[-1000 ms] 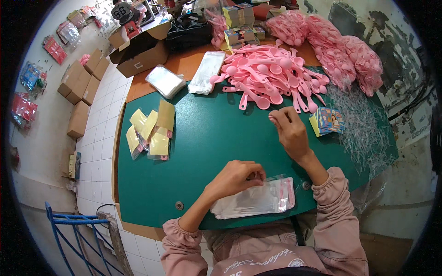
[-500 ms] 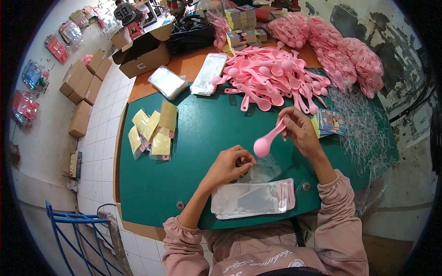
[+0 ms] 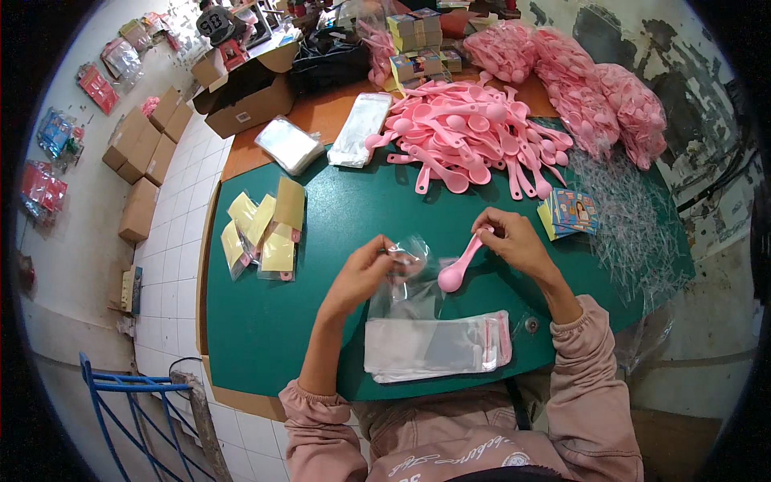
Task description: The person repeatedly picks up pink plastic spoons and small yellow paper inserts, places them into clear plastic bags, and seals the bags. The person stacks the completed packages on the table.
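Note:
In my right hand (image 3: 516, 243) is a pink measuring spoon (image 3: 452, 278), pinched at the handle end with its round bowl hanging down to the left. My left hand (image 3: 363, 275) grips a clear plastic bag (image 3: 408, 299) by its upper part; the bag's mouth lies close to the spoon's bowl. Below both hands lies a stack of clear bags (image 3: 422, 347) with a pink-edged end. A big heap of pink spoons (image 3: 462, 132) covers the far part of the green table (image 3: 353, 209). Small printed cards (image 3: 573, 214) lie right of my right hand.
Several bagged yellow cards (image 3: 273, 233) lie at the left. Two packs of clear bags (image 3: 291, 146) sit by an open carton (image 3: 253, 100). Bulging bags of spoons (image 3: 574, 88) and plastic strips (image 3: 634, 225) fill the right side. Bundled cards (image 3: 416, 32) stand behind the heap.
My left hand has moved up and to the left, lifting a clear bag off the stack area. My right hand has lowered the spoon slightly, bringing it nearer the bag.

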Demonstrator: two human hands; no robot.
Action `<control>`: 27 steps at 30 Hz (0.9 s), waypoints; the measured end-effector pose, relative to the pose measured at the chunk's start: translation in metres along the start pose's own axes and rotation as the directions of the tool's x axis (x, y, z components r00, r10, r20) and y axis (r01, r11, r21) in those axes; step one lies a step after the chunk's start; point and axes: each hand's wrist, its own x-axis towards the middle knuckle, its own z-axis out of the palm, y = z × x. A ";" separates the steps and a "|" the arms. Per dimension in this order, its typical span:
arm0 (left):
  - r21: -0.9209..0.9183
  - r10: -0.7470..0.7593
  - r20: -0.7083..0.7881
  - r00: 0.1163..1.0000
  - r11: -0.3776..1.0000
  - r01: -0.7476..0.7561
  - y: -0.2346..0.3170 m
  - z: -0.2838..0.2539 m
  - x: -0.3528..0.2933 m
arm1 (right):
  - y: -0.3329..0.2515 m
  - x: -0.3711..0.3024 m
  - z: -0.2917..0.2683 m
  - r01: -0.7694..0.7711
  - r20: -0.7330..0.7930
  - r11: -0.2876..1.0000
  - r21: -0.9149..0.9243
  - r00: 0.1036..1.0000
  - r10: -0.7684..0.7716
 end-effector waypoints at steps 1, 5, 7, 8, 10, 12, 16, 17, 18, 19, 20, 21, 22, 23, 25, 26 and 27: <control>-0.112 -0.032 0.013 0.999 0.993 0.033 0.007 0.000 -0.001 | -0.002 0.000 -0.001 0.002 -0.001 1.000 0.001 1.000 -0.002; -0.255 -0.061 0.004 0.998 0.965 0.060 0.007 -0.004 0.002 | -0.002 0.000 -0.005 -0.052 0.070 0.970 0.239 0.997 0.037; -0.092 -0.082 -0.089 0.993 0.993 0.074 0.004 -0.001 0.004 | -0.004 0.001 -0.006 -0.057 0.107 0.907 0.418 0.994 0.013; -0.092 -0.081 -0.090 0.993 0.993 0.073 0.001 -0.001 0.005 | -0.007 0.001 -0.007 -0.002 0.071 0.883 0.470 0.997 -0.035; -0.151 -0.049 -0.033 0.998 0.988 0.044 -0.007 0.000 0.009 | -0.008 0.002 -0.007 0.052 0.034 0.853 0.519 0.996 -0.082; -0.124 -0.027 -0.014 1.000 0.992 0.025 -0.009 -0.001 0.010 | -0.005 0.002 -0.004 0.235 -0.063 0.876 0.421 0.971 -0.230; -0.041 -0.008 0.026 1.000 0.999 0.010 -0.008 0.003 0.010 | -0.015 -0.001 0.005 0.350 -0.208 0.824 0.446 0.936 -0.285; -0.042 -0.010 0.025 1.000 0.999 0.011 -0.008 0.002 0.010 | -0.016 -0.002 0.007 0.360 -0.205 0.831 0.424 0.932 -0.300; -0.041 -0.022 0.036 0.999 0.999 0.023 -0.007 0.001 0.009 | -0.016 -0.002 0.008 0.371 -0.202 0.837 0.401 0.927 -0.314; -0.039 -0.034 0.049 0.998 0.999 0.036 -0.005 0.001 0.008 | -0.017 -0.003 0.008 0.370 -0.202 0.838 0.401 0.928 -0.313; -0.039 -0.035 0.050 0.998 0.999 0.037 -0.003 0.002 0.007 | -0.017 -0.004 0.009 0.389 -0.229 0.824 0.411 0.919 -0.320; -0.013 -0.054 0.034 0.998 0.998 0.054 -0.001 0.003 0.007 | -0.017 -0.004 0.009 0.408 -0.255 0.811 0.420 0.910 -0.326; 0.013 -0.071 0.016 0.997 0.997 0.071 0.001 0.004 0.006 | -0.018 -0.004 0.010 0.407 -0.254 0.811 0.421 0.911 -0.325; 0.012 -0.072 0.015 0.997 0.997 0.072 0.004 0.006 0.004 | -0.019 -0.004 0.010 0.434 -0.257 0.793 0.428 0.899 -0.354; 0.054 -0.076 0.034 0.997 0.996 0.074 0.008 0.010 0.002 | -0.020 -0.005 0.010 0.461 -0.260 0.773 0.436 0.887 -0.382; 0.054 -0.077 0.033 0.997 0.996 0.075 0.007 0.009 0.002 | -0.020 -0.006 0.010 0.415 -0.209 0.823 0.387 0.909 -0.360; 0.096 -0.071 0.059 0.996 0.993 0.066 0.006 0.008 0.002 | -0.020 -0.007 0.011 0.368 -0.161 0.868 0.334 0.929 -0.332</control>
